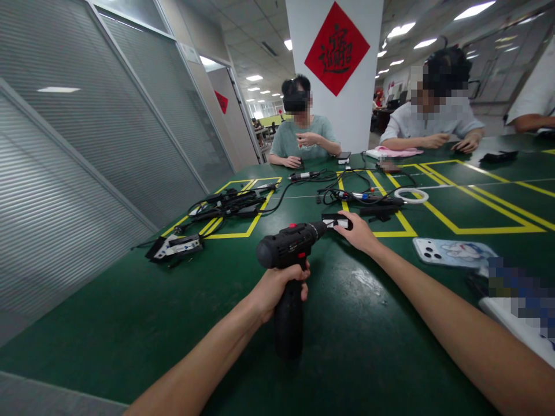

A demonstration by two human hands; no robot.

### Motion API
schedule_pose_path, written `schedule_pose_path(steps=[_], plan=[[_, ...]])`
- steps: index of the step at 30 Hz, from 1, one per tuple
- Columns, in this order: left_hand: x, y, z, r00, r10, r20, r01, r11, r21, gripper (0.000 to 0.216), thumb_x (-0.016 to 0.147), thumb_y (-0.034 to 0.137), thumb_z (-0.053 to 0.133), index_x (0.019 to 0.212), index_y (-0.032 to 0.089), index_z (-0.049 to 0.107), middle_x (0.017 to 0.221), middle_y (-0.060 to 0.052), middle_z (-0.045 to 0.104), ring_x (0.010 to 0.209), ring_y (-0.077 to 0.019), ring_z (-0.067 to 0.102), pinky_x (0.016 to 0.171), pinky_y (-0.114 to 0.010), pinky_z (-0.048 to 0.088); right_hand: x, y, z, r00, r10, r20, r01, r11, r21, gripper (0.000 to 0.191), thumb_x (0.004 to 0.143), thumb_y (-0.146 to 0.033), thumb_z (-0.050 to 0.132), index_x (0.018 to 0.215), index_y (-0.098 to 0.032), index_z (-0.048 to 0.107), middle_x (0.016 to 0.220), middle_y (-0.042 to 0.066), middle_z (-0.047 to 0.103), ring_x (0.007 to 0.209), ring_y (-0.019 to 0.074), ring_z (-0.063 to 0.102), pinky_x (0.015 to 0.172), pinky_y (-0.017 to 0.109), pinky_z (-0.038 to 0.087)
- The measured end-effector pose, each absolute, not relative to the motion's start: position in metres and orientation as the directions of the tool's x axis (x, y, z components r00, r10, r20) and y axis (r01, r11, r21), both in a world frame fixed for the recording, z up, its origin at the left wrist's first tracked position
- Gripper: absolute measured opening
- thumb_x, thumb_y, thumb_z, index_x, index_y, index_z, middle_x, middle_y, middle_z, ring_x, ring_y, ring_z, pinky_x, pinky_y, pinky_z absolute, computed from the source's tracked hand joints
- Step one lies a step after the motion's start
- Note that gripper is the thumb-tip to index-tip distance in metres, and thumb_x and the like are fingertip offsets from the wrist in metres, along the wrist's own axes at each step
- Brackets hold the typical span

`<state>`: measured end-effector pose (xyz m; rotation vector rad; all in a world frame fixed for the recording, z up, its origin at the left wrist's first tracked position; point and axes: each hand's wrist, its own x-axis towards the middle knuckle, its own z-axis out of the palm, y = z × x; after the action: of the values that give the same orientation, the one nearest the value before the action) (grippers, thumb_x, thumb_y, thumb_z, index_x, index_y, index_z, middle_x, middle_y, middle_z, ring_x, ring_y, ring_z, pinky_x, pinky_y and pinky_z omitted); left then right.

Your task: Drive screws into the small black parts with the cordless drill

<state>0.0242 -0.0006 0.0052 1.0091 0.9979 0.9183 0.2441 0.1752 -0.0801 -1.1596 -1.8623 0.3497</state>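
Observation:
My left hand (pixel 277 289) is wrapped round the grip of a black cordless drill (pixel 288 254) with a red switch, held above the green table (pixel 130 312). The drill's nose points right and away, at a small black and white part (pixel 337 221). My right hand (pixel 358 231) reaches forward, and its fingers pinch that part at the drill's tip, low over the table top.
Black cables and power strips (pixel 229 205) lie at the left inside yellow floor-tape squares. More cables and a white ring (pixel 411 196) sit ahead. A phone in a pale case (pixel 451 252) lies at the right. Two people sit across the table, a third arm at far right.

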Motion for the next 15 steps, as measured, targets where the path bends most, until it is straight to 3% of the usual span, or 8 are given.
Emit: schedule_pose_path(steps=[15], plan=[[0.0229,0.0011,0.001,0.282,0.934,-0.221,-0.148,0.27,0.951,0.019,0.07,0.016,0.053,0.089,0.013,0.055,0.074,-0.001,0.051,0.049,-0.0095,0.053,0.051,-0.023,0.039,0.2442,0.1753,-0.0816,-0.174,0.817,0.55,0.578,0.537,-0.614,0.046,0.077,-0.038,0.06,0.12,-0.022,0.053,0.11,0.008,0.058,0.1,0.0227,0.056,0.091,0.037,0.043]])
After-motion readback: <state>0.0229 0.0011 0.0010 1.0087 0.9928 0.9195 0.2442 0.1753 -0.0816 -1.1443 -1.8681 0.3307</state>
